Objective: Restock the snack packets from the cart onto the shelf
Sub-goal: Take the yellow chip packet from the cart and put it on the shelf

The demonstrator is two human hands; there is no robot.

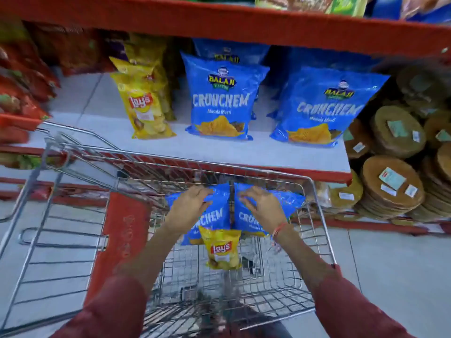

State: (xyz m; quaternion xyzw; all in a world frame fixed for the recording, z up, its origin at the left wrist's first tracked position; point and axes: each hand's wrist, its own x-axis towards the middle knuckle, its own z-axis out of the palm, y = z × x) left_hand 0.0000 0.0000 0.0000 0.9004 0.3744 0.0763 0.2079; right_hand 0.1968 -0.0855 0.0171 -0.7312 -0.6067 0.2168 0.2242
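Observation:
Two blue Crunchem packets lie side by side at the far end of the wire cart [317,215]. My left hand [189,207] grips the top of the left blue packet [217,215]. My right hand [262,208] grips the top of the right blue packet [290,201]. A small yellow Lay's packet [222,250] lies in the cart just below them. On the white shelf [195,147] stand two more blue Crunchem packets, one in the middle [220,98] and one to the right [322,108], with yellow Lay's packets [144,103] to their left.
Red snack packets [22,89] fill the shelf's left end. Stacks of round brown discs in clear wrap [395,186] sit at the right. A red shelf beam [219,23] runs overhead. The cart's red child seat flap [119,240] is at left.

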